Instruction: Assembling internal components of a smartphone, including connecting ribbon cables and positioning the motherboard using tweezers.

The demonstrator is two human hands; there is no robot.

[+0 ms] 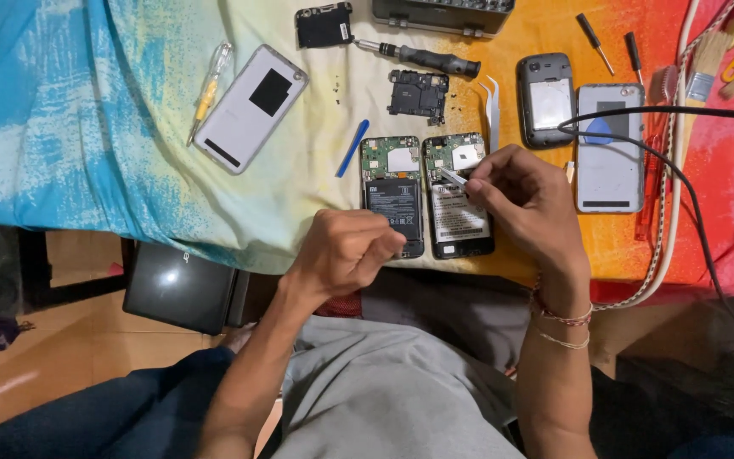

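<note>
Left hand (346, 251) curled in a loose fist, holding nothing visible, over the near end of left phone (393, 195). Right hand (527, 200) pinched on tweezers (454, 177), tip on right phone (459, 195). 2 opened phones side by side. Beyond: blue pry tool (352, 148), screwdriver (422, 58).

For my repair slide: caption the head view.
Right hand probes an opened phone with tweezers; left hand rests fisted.

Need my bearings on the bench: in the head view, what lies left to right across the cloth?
Yellow screwdriver → white back cover → blue pry tool → left open phone → right open phone → dark phone → silver phone → brush.
</note>
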